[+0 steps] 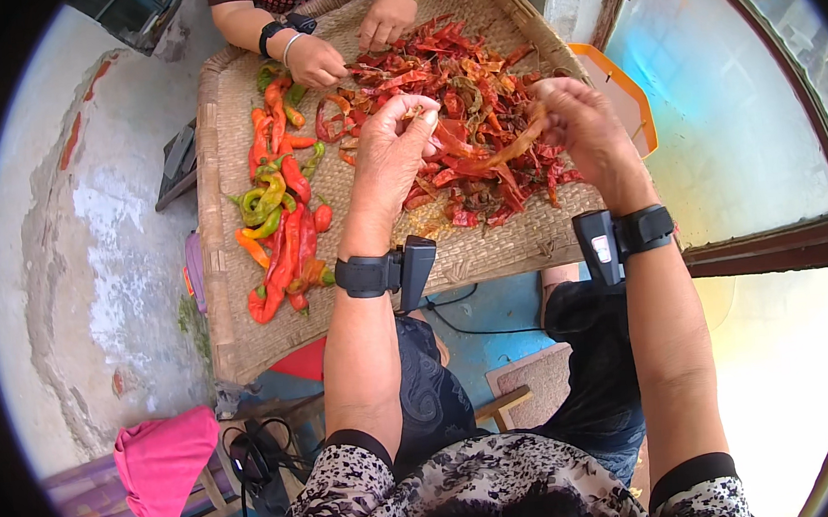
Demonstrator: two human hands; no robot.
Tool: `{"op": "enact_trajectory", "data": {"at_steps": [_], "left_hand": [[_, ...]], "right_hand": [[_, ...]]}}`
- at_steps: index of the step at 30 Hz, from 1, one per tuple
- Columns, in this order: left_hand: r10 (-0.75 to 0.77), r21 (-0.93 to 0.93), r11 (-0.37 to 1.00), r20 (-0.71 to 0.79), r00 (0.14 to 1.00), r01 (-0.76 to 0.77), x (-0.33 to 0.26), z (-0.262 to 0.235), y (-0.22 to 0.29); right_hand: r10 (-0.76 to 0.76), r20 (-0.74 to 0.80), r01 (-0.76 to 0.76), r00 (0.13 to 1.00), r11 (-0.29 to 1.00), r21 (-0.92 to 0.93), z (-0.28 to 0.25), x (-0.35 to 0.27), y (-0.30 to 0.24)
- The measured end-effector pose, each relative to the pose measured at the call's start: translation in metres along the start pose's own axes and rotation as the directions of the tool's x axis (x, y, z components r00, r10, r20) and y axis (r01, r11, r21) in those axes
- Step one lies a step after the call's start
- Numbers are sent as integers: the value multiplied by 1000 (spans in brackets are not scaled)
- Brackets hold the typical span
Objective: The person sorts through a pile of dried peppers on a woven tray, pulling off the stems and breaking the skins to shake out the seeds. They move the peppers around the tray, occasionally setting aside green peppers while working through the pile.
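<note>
over the woven tray [227, 108], a long dried red pepper [512, 146] stretched between both raised hands; the right hand [589, 128] pinched its far end, the left hand [394, 148] curled around the near end, above the split pepper pile [463, 80].

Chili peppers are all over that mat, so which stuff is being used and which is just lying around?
In use: dried red chili held by left hand and right hand; dried chili pile; fresh chilies; woven mat.
Lying about: pink cloth; orange plastic piece; black cables.
</note>
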State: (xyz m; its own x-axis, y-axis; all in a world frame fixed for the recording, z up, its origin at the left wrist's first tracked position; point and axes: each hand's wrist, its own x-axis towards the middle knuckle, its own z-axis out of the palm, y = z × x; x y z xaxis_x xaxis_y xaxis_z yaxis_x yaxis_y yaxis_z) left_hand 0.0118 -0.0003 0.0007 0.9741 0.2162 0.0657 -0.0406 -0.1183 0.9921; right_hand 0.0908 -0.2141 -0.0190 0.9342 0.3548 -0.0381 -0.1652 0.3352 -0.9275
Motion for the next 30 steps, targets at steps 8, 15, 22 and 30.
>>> {"op": "enact_trajectory", "data": {"at_steps": [8, 15, 22, 30], "left_hand": [[-28, 128, 992, 47, 999, 22, -3, 10, -2], [2, 138, 990, 92, 996, -15, 0, 16, -8], [0, -40, 999, 108, 994, 4, 0, 21, -9], [240, 673, 586, 389, 889, -452, -14, 31, -39]], "right_hand": [[-42, -399, 318, 916, 682, 659, -39, 10, -13], [-260, -158, 204, 952, 930, -305, -1, -4, -1], [-84, 266, 255, 960, 653, -713, 19, -5, 12], [52, -196, 21, 979, 935, 353, -30, 8, -8]]}}
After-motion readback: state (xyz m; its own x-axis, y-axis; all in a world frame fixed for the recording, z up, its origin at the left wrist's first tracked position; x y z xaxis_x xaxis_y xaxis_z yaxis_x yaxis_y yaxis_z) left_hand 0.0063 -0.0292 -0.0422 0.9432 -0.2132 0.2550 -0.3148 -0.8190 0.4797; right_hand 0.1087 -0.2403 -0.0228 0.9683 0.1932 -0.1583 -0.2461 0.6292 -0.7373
